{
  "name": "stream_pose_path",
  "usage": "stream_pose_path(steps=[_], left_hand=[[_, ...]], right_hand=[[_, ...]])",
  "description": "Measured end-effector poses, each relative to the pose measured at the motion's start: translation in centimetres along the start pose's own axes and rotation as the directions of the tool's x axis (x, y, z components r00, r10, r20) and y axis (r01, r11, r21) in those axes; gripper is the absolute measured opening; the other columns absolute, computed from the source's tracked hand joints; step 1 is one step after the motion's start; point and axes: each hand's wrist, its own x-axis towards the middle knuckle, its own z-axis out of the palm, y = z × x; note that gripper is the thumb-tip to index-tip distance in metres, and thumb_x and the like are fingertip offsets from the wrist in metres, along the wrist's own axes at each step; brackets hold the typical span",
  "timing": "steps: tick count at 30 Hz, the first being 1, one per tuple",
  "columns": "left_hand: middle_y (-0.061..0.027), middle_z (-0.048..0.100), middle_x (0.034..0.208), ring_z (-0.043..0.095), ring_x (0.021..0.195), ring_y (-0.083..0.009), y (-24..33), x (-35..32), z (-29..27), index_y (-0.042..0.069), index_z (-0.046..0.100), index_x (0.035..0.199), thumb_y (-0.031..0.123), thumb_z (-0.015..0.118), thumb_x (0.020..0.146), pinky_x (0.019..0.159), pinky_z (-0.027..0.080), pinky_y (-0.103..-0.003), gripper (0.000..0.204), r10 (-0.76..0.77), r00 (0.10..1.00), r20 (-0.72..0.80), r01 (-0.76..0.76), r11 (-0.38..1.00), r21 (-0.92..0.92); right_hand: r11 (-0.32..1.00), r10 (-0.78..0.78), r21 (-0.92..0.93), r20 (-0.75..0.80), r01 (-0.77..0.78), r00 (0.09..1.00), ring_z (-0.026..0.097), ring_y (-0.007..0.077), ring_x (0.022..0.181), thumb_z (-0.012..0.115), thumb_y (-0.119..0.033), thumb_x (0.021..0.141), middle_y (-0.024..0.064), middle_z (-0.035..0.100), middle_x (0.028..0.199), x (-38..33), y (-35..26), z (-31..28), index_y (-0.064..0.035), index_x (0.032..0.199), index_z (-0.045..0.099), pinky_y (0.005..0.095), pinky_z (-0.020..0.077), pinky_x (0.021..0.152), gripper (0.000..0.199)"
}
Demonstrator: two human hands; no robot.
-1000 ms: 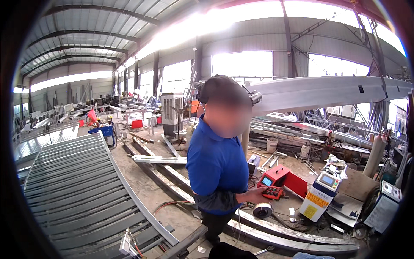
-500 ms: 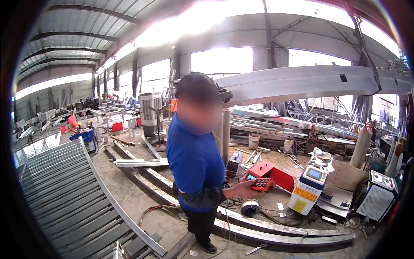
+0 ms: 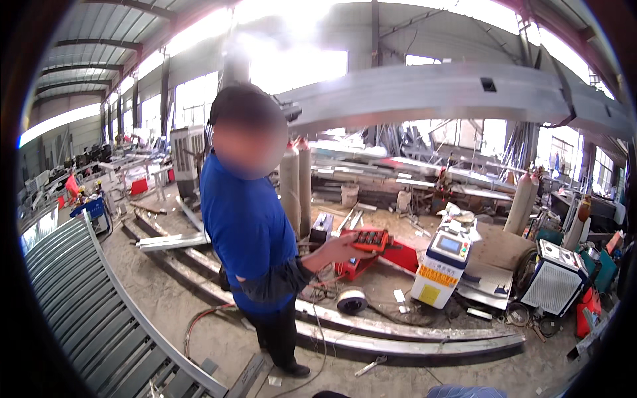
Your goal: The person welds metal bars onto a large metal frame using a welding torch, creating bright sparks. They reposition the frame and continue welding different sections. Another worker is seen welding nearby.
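head view: neither the wearer's left hand nor right hand shows, so i cannot tell whether either grip is spread or pressed together; only some blue-grey cloth [image 3: 464,392] edges in at the bottom. ahead stands a co-worker [image 3: 249,212] in a blue shirt, whose outstretched hand [image 3: 335,251] carries a red remote [image 3: 371,240] with dark buttons, well above the floor and in front of an open red case [image 3: 399,257]. that grip looks closed about the remote's near end, though the fingers are partly hidden. higher up, a long grey beam [image 3: 431,93] spans the view, a dark strap [image 3: 564,86] around it toward the right. using the remote well, i judge, calls for short, deliberate presses, eyes on beam and strap, and feet clear of clutter. counted: one remote, one red case, one beam; one wire spool [image 3: 352,300], one wrench [image 3: 370,365] and one white machine [image 3: 441,268] with a screen, all on the floor; two long curved bars [image 3: 411,336] passing behind the co-worker's legs; two pails [image 3: 350,195]; two gas cylinders [image 3: 304,189] just behind the co-worker; one curved slatted panel [image 3: 99,292] at left.
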Motion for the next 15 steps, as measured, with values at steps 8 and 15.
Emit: stream_pose_path(steps=[8,15], left_hand=[[-0.0231,0.069,0.137,0.068,0.119,-0.0357,5.1,-3.1,-1.1,-0.004,0.062,0.142,0.046,0.081,0.092,0.103,0.054,-0.047,0.074,0.046,0.996,-0.078,-0.006,0.892,0.451],[-0.0180,0.070,0.127,0.066,0.112,-0.0307,1.1,-3.3,0.0,0.000,0.064,0.131,0.029,0.084,0.093,0.098,0.053,-0.043,0.052,0.012,1.000,-0.016,-0.014,0.996,-0.093]], right_hand=[[0.988,-0.156,0.031,0.216,0.153,0.964,0.068,0.0334,0.128,0.065,-0.060,0.096,0.0183,0.073,0.137,1.5,-2.1,2.4,-0.0099,0.149,0.063,0.0454,0.0524,0.109,0.073],[0.992,-0.123,-0.022,0.155,0.128,0.980,0.069,0.0335,0.125,0.064,-0.065,0.098,0.0211,0.072,0.134,-0.2,-1.5,1.6,-0.0052,0.145,0.065,0.0452,0.0538,0.106,0.076]])
